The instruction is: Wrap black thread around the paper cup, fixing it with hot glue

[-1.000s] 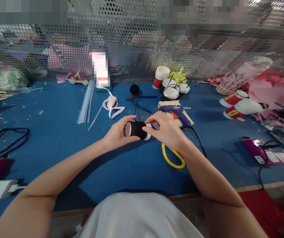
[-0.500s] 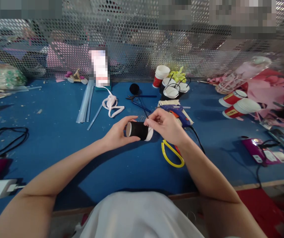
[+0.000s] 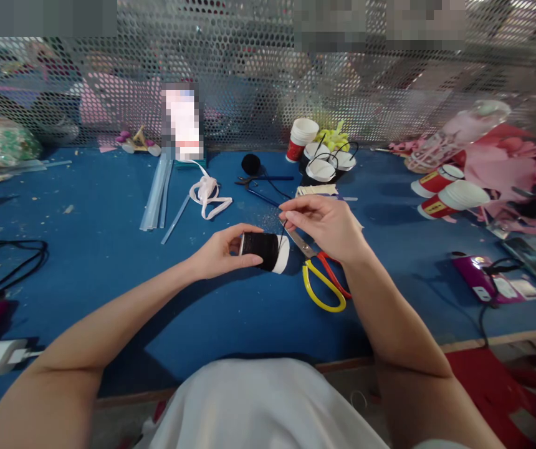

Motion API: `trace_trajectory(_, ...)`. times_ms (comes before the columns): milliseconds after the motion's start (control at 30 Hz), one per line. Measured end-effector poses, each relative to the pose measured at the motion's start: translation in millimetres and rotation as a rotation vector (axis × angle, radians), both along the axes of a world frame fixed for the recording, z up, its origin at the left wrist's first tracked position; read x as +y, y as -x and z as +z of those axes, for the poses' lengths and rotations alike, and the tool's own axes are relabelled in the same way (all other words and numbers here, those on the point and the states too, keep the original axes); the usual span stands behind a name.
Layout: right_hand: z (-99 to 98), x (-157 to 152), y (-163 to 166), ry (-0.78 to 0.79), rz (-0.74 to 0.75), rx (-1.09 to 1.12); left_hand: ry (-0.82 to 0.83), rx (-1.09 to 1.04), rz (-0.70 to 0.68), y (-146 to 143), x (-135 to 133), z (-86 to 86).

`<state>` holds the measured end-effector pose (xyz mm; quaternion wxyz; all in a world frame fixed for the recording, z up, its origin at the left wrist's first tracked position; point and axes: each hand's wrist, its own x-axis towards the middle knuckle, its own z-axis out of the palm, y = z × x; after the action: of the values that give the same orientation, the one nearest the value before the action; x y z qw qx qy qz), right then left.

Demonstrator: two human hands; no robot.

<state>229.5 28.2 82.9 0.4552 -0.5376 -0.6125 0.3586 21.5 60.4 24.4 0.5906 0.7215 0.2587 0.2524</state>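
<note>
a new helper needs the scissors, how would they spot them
Over the blue table, find the black-wrapped cup in the left hand. Just right of it, by the right hand, lie the scissors. Their handles, one yellow and one red, set them apart.

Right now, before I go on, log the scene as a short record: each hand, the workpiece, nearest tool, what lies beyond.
Left hand: gripping the black-wrapped cup
Right hand: pinching a black strand
Cup pose: roughly sideways, bare white end toward the right
Strand: runs from the cup up to the right fingertips
Nearest tool: scissors, red handle partly hidden by the right arm
Beyond: black ball, blue-handled pliers, pale ribbon
</note>
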Motion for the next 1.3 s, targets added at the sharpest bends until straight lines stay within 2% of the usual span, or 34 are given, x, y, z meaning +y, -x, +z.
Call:
trace_trajectory(300,-12.6,1.8,-3.4,-0.065,-0.065,-0.168,-0.084,-0.042,-0.036,0.7,-2.0,4.3)
trace_trajectory(767,-26.8,4.7,-0.7,-0.030,-0.026,-0.199,-0.357,-0.093,0.015,1.2,-0.6,1.4)
trace_trajectory(1000,-23.0,5.1,-0.1,-0.017,0.032,-0.213,-0.595,-0.059,0.017,2.0,1.2,4.6)
trace_trajectory(1300,-15.6,2.3,4.0,-0.027,0.031,-0.262,-0.665,-0.016,0.026,3.4,0.9,4.2)
